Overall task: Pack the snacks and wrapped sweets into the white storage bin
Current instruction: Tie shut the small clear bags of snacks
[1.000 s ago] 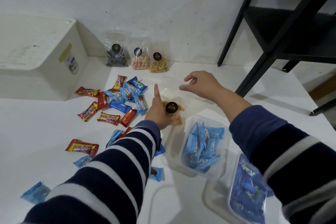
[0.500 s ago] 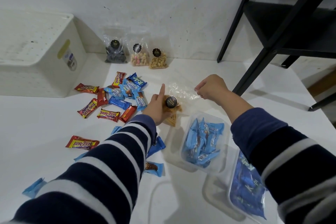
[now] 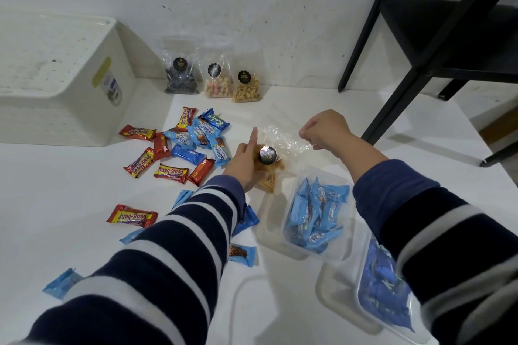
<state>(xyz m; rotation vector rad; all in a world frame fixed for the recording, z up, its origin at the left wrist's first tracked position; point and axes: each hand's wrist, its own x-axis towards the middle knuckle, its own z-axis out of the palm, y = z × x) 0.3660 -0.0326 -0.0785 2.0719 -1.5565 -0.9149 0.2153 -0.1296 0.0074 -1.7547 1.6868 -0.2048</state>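
Right hand (image 3: pixel 325 131) has closed, seemingly pinching the snack bag (image 3: pixel 276 154) left hand (image 3: pixel 246 165) grips.

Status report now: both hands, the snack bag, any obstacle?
Left hand grips snack bag, index finger out. Right hand pinches its clear top. White bin stands upside down, nothing packed. Loose sweets lie between.

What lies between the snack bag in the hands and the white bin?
The scattered candy bars lie on the table between the snack bag, held by the left hand and right hand, and the white bin. They are flat, so carrying the bag over them looks easy. The bin appears upside down, its opening not showing.
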